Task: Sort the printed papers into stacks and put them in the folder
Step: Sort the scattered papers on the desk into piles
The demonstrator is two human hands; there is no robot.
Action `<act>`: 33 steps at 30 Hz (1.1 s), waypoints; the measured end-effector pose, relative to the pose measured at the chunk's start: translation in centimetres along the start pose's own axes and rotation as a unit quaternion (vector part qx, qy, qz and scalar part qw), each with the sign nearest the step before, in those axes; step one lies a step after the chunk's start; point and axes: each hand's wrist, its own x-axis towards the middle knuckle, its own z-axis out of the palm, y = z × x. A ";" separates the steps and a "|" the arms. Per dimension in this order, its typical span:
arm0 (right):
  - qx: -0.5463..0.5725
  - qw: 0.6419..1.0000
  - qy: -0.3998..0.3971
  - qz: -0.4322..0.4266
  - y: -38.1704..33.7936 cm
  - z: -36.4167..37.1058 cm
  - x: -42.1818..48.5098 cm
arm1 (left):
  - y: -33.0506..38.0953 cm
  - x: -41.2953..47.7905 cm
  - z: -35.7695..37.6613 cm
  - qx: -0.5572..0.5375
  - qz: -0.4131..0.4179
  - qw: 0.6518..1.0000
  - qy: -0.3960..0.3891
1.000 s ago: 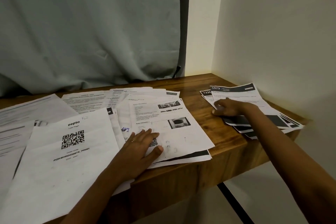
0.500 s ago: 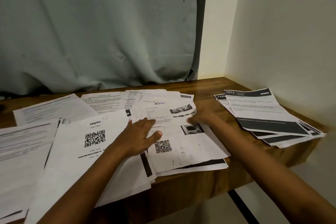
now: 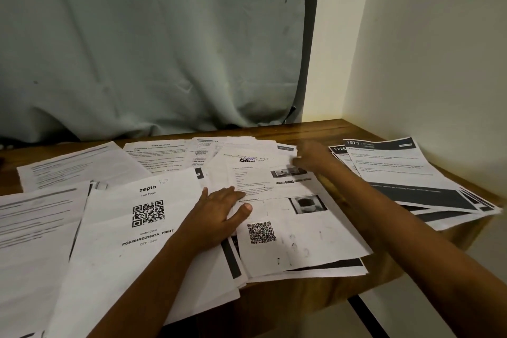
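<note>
Setting: corner of an indoor room used for paperwork; home or small office, cannot tell which. Wooden tabletop [image 3: 315, 132] lies under the fingers [image 3: 233, 192] of the left hand [image 3: 219, 210] and runs beyond them to the wall. Printed sheets [image 3: 137, 255] are fanned out on every side of those fingers. Banded stack [image 3: 406, 170] sits just past the fingers [image 3: 299, 163] of the right hand [image 3: 311, 158]. Grey-green curtain [image 3: 151, 49] hangs behind all fingertips. Cream walls [image 3: 439, 49] meet beyond the right fingers.
</note>
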 end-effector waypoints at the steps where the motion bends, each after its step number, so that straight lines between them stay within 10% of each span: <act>1: 0.027 0.999 -0.009 -0.026 -0.6 0.1 0.6 | 0.0 0.0 0.0 0.003 0.000 1.000 -0.001; 26: -0.045 0.970 -0.239 0.026 -3.4 1.8 9.9 | 0.1 0.0 -0.2 0.052 0.008 0.998 -0.026; 33: 0.030 0.998 -0.049 -0.031 -3.0 1.2 9.8 | -0.3 0.3 0.3 0.059 0.013 0.998 -0.020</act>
